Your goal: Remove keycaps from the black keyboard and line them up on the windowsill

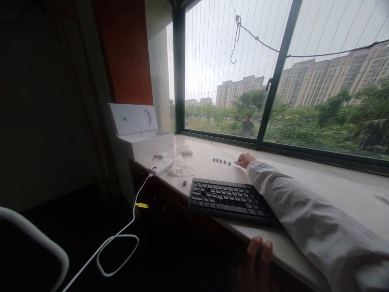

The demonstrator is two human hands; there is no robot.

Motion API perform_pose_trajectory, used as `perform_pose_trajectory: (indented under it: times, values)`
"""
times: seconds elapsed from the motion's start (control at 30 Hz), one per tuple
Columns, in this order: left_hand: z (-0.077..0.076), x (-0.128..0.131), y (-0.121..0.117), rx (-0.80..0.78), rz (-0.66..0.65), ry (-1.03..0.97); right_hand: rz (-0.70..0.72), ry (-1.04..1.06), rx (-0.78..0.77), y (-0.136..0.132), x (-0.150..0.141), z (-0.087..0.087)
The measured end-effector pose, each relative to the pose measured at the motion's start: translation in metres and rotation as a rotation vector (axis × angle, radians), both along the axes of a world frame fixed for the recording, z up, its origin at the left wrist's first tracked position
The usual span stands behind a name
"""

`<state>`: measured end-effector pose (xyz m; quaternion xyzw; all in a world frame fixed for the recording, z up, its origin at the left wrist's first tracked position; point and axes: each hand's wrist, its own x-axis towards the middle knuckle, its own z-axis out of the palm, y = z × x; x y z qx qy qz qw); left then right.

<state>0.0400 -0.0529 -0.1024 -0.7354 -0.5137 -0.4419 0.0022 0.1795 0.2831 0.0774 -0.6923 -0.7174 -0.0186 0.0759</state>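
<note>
I look down from a head camera at a pale desk (319, 190) that runs under a large window (273, 81). My right hand (244, 160), in a long white sleeve (304, 211), reaches far across the desk toward the window, its fingers pinched narrow around a small dark piece (236, 162) at the right end of a short row of small round pieces (221, 160). The row lies on the desk, behind a black keyboard (227, 198), and the pinched piece sits just beside the last of the row; it is too small to tell more about it. My left hand (258, 253) is low in the picture, at the near edge of the desk, fingertips curled up over the edge; it touches the edge only and holds nothing that I can see. The sleeve lies over the right end of the keyboard. Another small dark piece (184, 183) lies alone, just left of the keyboard. Further left are a crumpled white cloth (180, 167), a white charger (160, 165) with a white cable (121, 239) that hangs off the desk and loops in the dark below, and an open white box (142, 136) with its lid tilted up. Outside the window are trees and tall buildings under a grey sky.
</note>
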Motion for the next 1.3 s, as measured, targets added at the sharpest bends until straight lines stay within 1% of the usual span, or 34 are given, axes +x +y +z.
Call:
perform_pose_trajectory:
  times: [0.1, 0.17, 0.23, 0.27, 0.33, 0.4, 0.47, 0.5, 0.53, 0.6, 0.63, 0.67, 0.73, 0.8, 0.93, 1.07, 1.17, 1.3]
  values:
    - [0.004, -0.004, -0.001, -0.003, -0.008, 0.006, 0.096, -0.028, 0.064, -0.024, 0.004, 0.013]
    - [0.007, -0.01, 0.0, 0.008, -0.052, 0.023, 0.18, -0.034, 0.102, -0.051, 0.005, 0.022]
    - [0.012, -0.017, 0.002, 0.022, -0.139, 0.056, 0.281, -0.032, 0.138, -0.087, 0.005, 0.03]
    - [0.015, -0.021, 0.003, 0.025, -0.187, 0.065, 0.392, -0.019, 0.192, -0.107, 0.003, 0.034]
    - [0.021, -0.027, 0.005, 0.008, -0.234, 0.037, 0.554, 0.007, 0.276, -0.147, -0.001, 0.04]
    - [0.031, -0.032, 0.006, -0.002, -0.271, -0.013, 0.662, 0.031, 0.304, -0.182, -0.006, 0.042]
    - [0.046, -0.037, 0.007, 0.045, -0.299, -0.077, 0.718, 0.07, 0.331, -0.207, -0.01, 0.042]
    - [0.056, -0.039, 0.007, 0.087, -0.28, -0.12, 0.742, 0.08, 0.335, -0.216, -0.011, 0.042]
    - [0.067, -0.042, 0.009, 0.12, -0.227, -0.186, 0.761, 0.08, 0.338, -0.222, -0.011, 0.041]
    - [0.09, -0.049, 0.014, 0.108, -0.121, -0.326, 0.787, 0.07, 0.343, -0.228, -0.012, 0.04]
    - [0.101, -0.052, 0.018, 0.089, -0.08, -0.365, 0.796, 0.066, 0.344, -0.229, -0.012, 0.04]
    - [0.111, -0.056, 0.022, 0.06, -0.036, -0.375, 0.805, 0.069, 0.342, -0.229, -0.012, 0.04]
    - [0.128, -0.061, 0.033, 0.036, -0.002, -0.343, 0.824, 0.083, 0.325, -0.23, -0.013, 0.041]
    - [0.138, -0.063, 0.043, 0.029, -0.001, -0.311, 0.844, 0.096, 0.308, -0.231, -0.014, 0.042]
    - [0.147, -0.061, 0.057, 0.037, -0.034, -0.257, 0.877, 0.113, 0.299, -0.234, -0.015, 0.04]
    - [0.152, -0.059, 0.065, 0.022, -0.112, -0.239, 0.874, 0.162, 0.246, -0.233, -0.016, 0.038]
    - [0.153, -0.059, 0.07, 0.02, -0.136, -0.244, 0.859, 0.221, 0.193, -0.23, -0.016, 0.038]
    - [0.149, -0.057, 0.074, 0.013, -0.103, -0.223, 0.835, 0.296, 0.161, -0.227, -0.015, 0.038]
